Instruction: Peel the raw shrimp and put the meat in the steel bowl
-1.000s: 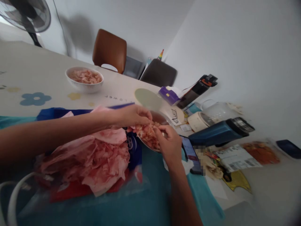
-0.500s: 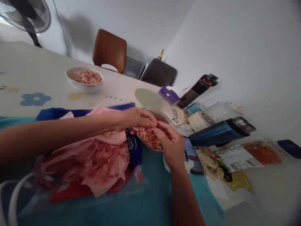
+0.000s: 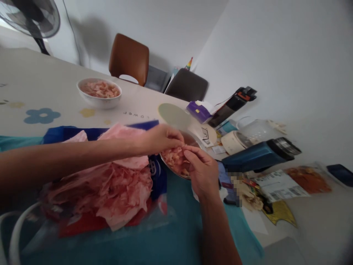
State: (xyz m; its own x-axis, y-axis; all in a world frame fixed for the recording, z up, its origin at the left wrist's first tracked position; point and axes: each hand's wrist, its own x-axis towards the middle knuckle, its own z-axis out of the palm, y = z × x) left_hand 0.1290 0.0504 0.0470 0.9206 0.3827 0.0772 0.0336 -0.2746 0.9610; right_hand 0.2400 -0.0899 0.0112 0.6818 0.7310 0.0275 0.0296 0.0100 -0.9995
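Note:
Over a metal bowl (image 3: 176, 175), my left hand (image 3: 162, 140) and my right hand (image 3: 202, 167) meet with their fingertips pinched together. Between them is a small pink piece (image 3: 184, 146), mostly hidden by the fingers. Small torn pink pieces (image 3: 175, 158) lie in the bowl. Under my left forearm rests a heap of thin, ruffled pink sheets (image 3: 124, 191), their kind unclear. They lie on a blue and red printed plastic bag (image 3: 158, 180) with clear edges.
A white bowl (image 3: 100, 101) of similar pink pieces stands farther back on the table (image 3: 63, 88). To the right are a phone (image 3: 227, 180), a blue bottle (image 3: 256, 154), a dark bottle (image 3: 231, 108), a purple pack (image 3: 200, 111) and several food packets. A teal cloth (image 3: 182, 213) spreads beneath.
My left fingers have lifted and curled slightly, and my right hand has shifted a little to the right. Both stay pinched over the metal bowl.

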